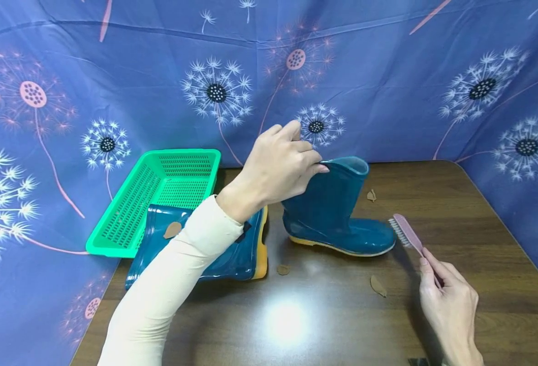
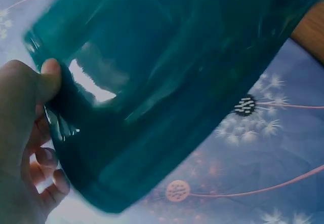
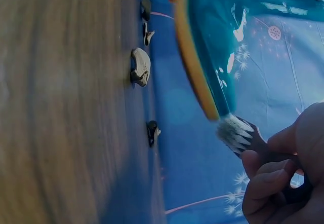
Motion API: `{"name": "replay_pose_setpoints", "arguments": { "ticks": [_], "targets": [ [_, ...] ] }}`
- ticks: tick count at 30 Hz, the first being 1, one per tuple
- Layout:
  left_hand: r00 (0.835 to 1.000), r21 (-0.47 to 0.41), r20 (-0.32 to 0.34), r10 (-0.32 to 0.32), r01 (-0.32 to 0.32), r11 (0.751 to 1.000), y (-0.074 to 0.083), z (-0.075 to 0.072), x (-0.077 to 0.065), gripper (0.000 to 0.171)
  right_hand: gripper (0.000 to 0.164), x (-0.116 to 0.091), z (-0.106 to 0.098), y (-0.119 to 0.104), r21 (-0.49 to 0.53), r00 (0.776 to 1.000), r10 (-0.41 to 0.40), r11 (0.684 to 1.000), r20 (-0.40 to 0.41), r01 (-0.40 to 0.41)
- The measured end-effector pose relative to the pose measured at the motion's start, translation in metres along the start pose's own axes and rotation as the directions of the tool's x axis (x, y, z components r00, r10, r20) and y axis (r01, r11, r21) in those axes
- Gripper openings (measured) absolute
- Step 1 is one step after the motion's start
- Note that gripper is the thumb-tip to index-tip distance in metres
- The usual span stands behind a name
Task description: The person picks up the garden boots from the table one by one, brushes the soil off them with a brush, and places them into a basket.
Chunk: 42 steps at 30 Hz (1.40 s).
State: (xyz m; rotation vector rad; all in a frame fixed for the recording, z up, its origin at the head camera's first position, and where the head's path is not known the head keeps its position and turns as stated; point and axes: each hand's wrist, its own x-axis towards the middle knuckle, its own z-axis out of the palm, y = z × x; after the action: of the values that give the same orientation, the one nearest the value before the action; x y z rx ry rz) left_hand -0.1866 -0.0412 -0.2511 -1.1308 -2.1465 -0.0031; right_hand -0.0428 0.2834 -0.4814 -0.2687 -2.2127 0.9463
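My left hand [image 1: 282, 162] grips the top rim of a teal rubber boot [image 1: 325, 203] with a yellow sole. In the left wrist view the thumb [image 2: 50, 79] lies against one side of the shaft, the other fingers behind the rim. The boot is upright, toe to the right; the right wrist view shows its sole [image 3: 192, 67] raised off the tabletop. My right hand [image 1: 449, 300] holds a pink brush [image 1: 407, 231] by its handle. Its white bristles [image 3: 234, 132] are right at the boot's toe. A second teal boot [image 1: 232, 262] lies on its side, partly hidden behind my left sleeve.
A green plastic basket [image 1: 108, 251] stands at the back left, overlapped by the lying boot. Dry leaf pieces [image 1: 378, 285] are scattered over the brown wooden table [image 1: 342, 315], and another leaf [image 1: 172, 230] rests on the lying boot. Blue dandelion-print cloth [image 1: 387, 101] hangs behind.
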Motion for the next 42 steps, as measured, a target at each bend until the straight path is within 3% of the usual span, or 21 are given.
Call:
{"name": "replay_pose_setpoints", "arguments": {
  "ticks": [3,5,7,11,13,15,19,23,26,32,35,39,42],
  "targets": [
    [0.994,-0.009,0.034,-0.101,0.101,0.995,0.006,-0.012,0.004,0.033,0.027,0.001,0.000,0.002,0.023,0.999,-0.019,1.000,-0.031,0.019],
    [0.974,-0.033,0.095,-0.205,0.209,0.977,0.012,-0.020,0.007,0.039,0.027,0.001,0.001,0.004,0.036,0.998,-0.025,0.999,-0.052,0.027],
    [0.927,-0.093,0.182,-0.329,0.349,0.932,0.018,-0.026,0.010,0.046,0.026,0.001,0.001,0.005,0.043,0.997,-0.028,0.999,-0.072,0.031],
    [0.784,-0.203,0.358,-0.507,0.595,0.777,0.028,-0.034,0.014,0.056,0.025,0.001,0.002,0.006,0.047,0.996,-0.012,0.999,-0.083,0.016],
    [0.749,-0.226,0.404,-0.525,0.638,0.736,0.030,-0.035,0.014,0.058,0.025,0.000,0.002,0.006,0.053,0.997,-0.004,0.999,-0.079,0.009],
    [0.741,-0.239,0.425,-0.519,0.645,0.726,0.030,-0.034,0.012,0.056,0.026,0.000,0.002,0.004,0.056,0.998,0.000,0.998,-0.069,0.004],
    [0.714,-0.292,0.494,-0.496,0.674,0.679,0.031,-0.031,0.007,0.016,0.026,-0.002,0.002,0.002,0.066,0.998,-0.002,0.998,-0.056,0.006],
    [0.689,-0.317,0.567,-0.451,0.689,0.652,0.034,-0.036,0.003,0.043,0.027,-0.002,0.004,0.002,0.069,0.999,0.003,0.998,-0.049,0.000],
    [0.694,-0.333,0.589,-0.414,0.675,0.658,0.035,-0.038,0.002,0.039,0.027,-0.002,0.004,0.002,0.069,0.999,0.006,0.998,-0.044,-0.003],
    [0.675,-0.353,0.643,-0.362,0.680,0.642,0.037,-0.037,-0.001,0.028,0.027,-0.002,0.003,-0.002,0.048,1.000,0.023,0.999,-0.016,-0.022],
    [0.678,-0.348,0.645,-0.353,0.672,0.653,0.040,-0.036,-0.005,0.025,0.027,-0.003,0.003,-0.004,0.047,1.000,0.027,0.999,-0.012,-0.026],
    [0.694,-0.310,0.617,-0.372,0.648,0.695,0.045,-0.036,-0.012,0.025,0.026,-0.002,0.003,-0.005,0.050,1.000,0.024,0.998,-0.014,-0.024],
    [0.691,-0.271,0.615,-0.379,0.637,0.722,0.047,-0.037,-0.017,0.027,0.026,-0.002,0.003,-0.004,0.046,1.000,0.019,0.999,-0.012,-0.018]
  ]
}}
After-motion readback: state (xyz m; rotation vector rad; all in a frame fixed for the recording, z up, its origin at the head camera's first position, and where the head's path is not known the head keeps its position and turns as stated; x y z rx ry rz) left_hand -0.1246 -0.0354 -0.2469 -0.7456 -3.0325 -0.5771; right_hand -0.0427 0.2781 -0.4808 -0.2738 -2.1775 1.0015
